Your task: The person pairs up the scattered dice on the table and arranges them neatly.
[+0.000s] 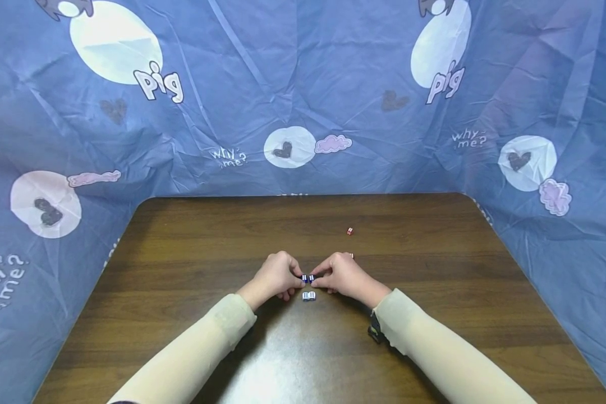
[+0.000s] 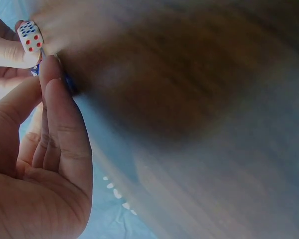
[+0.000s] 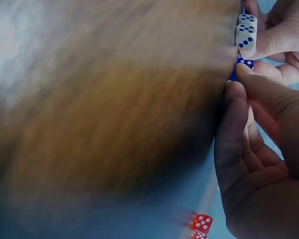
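Two blue dice with white dots sit side by side in the middle of the table in the head view. My left hand (image 1: 280, 274) pinches the left blue die (image 1: 304, 278) between thumb and fingertips. From the other side, my right hand (image 1: 347, 276) pinches the right blue die (image 1: 311, 278). The fingertips partly cover a blue die (image 3: 245, 62) in the right wrist view. Just nearer to me, a pair of white dice (image 1: 309, 296) stands together, touching. In the left wrist view a white die (image 2: 31, 36) shows red and blue dots.
Beyond my right hand lies a red die (image 1: 350, 230), with a second red die (image 1: 352, 256) mostly hidden behind that hand. Both red dice (image 3: 202, 224) appear low in the right wrist view. The brown wooden table (image 1: 207, 224) ends at a blue printed cloth (image 1: 262, 101).
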The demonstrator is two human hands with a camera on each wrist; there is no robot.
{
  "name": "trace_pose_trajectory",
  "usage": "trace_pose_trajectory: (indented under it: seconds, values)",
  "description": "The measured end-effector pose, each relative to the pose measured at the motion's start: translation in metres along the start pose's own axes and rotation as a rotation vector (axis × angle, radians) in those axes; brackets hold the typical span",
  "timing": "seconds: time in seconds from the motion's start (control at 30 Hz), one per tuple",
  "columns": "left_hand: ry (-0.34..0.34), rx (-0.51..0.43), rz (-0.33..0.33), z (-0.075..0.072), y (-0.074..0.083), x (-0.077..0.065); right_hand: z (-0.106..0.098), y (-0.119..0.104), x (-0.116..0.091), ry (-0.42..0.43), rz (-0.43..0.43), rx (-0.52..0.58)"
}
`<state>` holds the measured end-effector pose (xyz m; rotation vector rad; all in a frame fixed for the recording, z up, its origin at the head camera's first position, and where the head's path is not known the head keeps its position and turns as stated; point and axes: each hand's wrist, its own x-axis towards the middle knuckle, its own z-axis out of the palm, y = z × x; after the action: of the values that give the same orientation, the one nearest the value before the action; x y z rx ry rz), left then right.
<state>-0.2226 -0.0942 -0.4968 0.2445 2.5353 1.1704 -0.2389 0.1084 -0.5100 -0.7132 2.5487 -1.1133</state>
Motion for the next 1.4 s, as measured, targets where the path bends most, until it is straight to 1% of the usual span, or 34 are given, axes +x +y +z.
trace_pose_trajectory:
  seconds: [0.17, 0.57, 0.77, 0.93, 1.13, 1.4]
  values:
    - [0.008, 0.023, 0.011, -0.0001, 0.0007, -0.0003, 0.0023, 0.0009, 0.0024, -0.003, 0.009, -0.020]
    - [0.014, 0.042, 0.012, 0.0001, 0.0015, -0.0013, 0.0006, -0.0011, 0.0017, -0.002, 0.012, -0.011]
    - [0.002, 0.040, -0.001, 0.0002, 0.0016, -0.0010, 0.0022, -0.0019, 0.0027, 0.004, 0.012, -0.014]
    - [0.008, 0.040, -0.003, 0.0003, 0.0038, -0.0022, 0.0029, -0.0012, 0.0029, 0.006, 0.011, -0.013]
    - [0.007, 0.028, 0.002, -0.0002, 0.0045, -0.0029, 0.0024, -0.0019, 0.0028, -0.002, 0.020, -0.011]
    - [0.005, 0.028, -0.008, 0.0000, 0.0041, -0.0018, 0.0012, -0.0036, 0.0023, -0.013, 0.038, -0.007]
